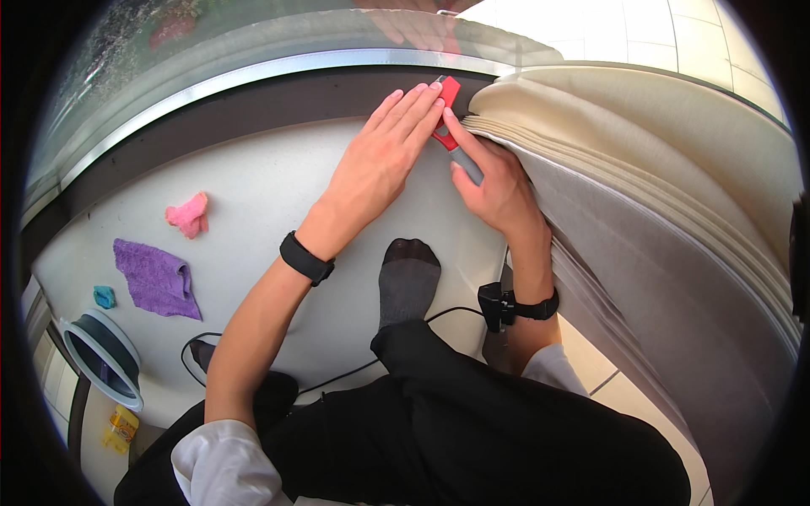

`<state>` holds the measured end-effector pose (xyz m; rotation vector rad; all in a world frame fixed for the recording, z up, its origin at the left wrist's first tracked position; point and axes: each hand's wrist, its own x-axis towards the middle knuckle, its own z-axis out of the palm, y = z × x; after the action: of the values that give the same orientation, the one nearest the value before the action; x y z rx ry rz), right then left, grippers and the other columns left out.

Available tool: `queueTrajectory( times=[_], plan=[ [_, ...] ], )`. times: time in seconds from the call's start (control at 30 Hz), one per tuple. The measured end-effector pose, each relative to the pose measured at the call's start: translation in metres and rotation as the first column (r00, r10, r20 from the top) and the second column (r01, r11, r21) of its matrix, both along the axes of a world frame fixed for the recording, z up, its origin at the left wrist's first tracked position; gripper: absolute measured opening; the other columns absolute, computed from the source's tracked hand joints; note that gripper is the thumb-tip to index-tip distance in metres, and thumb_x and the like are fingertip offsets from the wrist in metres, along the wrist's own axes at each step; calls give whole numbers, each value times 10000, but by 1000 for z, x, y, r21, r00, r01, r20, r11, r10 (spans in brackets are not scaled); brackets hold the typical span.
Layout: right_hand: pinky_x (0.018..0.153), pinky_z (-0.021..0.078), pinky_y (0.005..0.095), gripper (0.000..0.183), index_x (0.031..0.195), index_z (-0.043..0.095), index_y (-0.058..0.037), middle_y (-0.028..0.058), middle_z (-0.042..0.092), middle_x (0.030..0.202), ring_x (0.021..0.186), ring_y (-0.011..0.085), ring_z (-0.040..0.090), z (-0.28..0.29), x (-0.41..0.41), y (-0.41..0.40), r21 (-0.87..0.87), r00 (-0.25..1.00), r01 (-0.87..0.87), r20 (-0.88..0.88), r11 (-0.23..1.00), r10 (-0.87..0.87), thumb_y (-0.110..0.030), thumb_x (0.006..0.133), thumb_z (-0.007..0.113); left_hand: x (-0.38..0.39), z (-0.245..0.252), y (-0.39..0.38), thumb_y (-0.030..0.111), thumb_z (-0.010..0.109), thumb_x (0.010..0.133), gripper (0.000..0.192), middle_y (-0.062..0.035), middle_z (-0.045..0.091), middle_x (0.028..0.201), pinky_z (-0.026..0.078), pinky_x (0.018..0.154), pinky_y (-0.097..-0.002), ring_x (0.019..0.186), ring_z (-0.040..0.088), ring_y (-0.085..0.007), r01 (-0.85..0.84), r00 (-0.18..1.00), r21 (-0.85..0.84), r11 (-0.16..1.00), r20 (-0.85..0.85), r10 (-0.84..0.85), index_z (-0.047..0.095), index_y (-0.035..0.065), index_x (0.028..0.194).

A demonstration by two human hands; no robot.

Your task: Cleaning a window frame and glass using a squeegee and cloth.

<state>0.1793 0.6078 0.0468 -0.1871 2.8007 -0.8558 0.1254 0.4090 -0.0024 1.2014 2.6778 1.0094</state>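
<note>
My right hand [497, 180] grips the grey handle of a red and grey hand tool [450, 92], probably a scraper, with the index finger stretched along it. Its red head is up against the dark window frame [304, 95], near the curtain's edge. My left hand [386, 142] lies flat with its fingers stretched out and close together. Its fingertips touch the side of the red head. The left thumb is hidden, so its hold on the tool is unclear. Part of the tool is covered by the fingers.
On the white sill [266, 171] lie a pink cloth [188, 215], a purple cloth [156, 278] and a small teal sponge [104, 296]. A collapsible bucket [104, 360] and a yellow bottle [121, 427] are at left. The gathered curtain [639, 209] hangs right; a black cable [342, 374] crosses the sill.
</note>
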Motion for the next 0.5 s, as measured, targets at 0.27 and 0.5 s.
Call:
queueTrajectory(
  times=[0.27, 0.5],
  plan=[
    [1051, 462, 406, 702, 1535, 519, -120, 212, 686, 1216, 1151, 384, 632, 1, -3, 2, 1, 999, -22, 44, 1000, 22, 18, 862, 665, -2, -3, -1, -152, 584, 758, 705, -173, 444, 1588, 322, 1263, -452, 1485, 409, -327, 0, 998, 81, 997, 56, -4, 483, -79, 1451],
    [1040, 468, 406, 717, 1539, 517, -122, 208, 686, 1217, 1140, 382, 633, 1, -5, 1, 4, 998, -45, 40, 999, 45, 30, 856, 673, -1, -2, -3, -159, 604, 751, 743, -156, 452, 1591, 339, 1250, -474, 1469, 434, -318, -28, 999, 63, 998, 43, 25, 484, -43, 1475]
  ],
)
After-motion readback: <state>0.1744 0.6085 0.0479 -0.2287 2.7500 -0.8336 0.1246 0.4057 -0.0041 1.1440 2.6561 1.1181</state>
